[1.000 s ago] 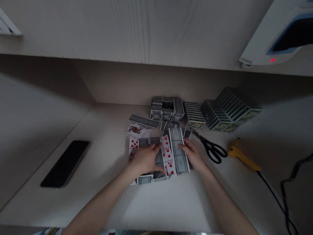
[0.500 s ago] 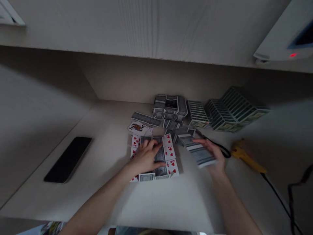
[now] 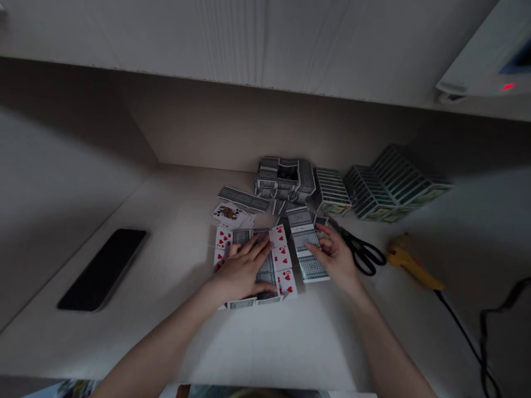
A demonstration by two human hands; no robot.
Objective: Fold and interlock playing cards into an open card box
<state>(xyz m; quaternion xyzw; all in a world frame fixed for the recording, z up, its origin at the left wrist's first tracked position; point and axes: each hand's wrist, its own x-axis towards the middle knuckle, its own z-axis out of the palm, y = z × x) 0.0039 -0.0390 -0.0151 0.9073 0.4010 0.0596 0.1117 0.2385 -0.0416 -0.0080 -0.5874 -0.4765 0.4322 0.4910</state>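
My left hand point(image 3: 244, 271) lies with fingers spread on a panel of playing cards point(image 3: 266, 264), grey-patterned backs in the middle and red heart faces along both sides. To its right, my right hand point(image 3: 334, 254) grips a strip of joined playing cards point(image 3: 306, 240) by its right edge, thumb on top. The strip shows three patterned backs in a row and sits close beside the panel's heart cards. Behind the panel are loose playing cards point(image 3: 230, 214), a queen among them, and a narrow card strip point(image 3: 244, 198).
A box-like card structure point(image 3: 286, 178) stands at the back, with slatted card stacks point(image 3: 332, 190) and stepped card stacks point(image 3: 394, 182) to its right. Black scissors point(image 3: 365, 254) and a yellow glue gun point(image 3: 412, 268) with a cord lie right. A phone point(image 3: 103, 270) lies left. A shelf overhangs.
My right hand has swung the card strip left and turned it upright beside the panel. The scissors' handles are now uncovered. My left hand stays on the panel, its fingers flatter.
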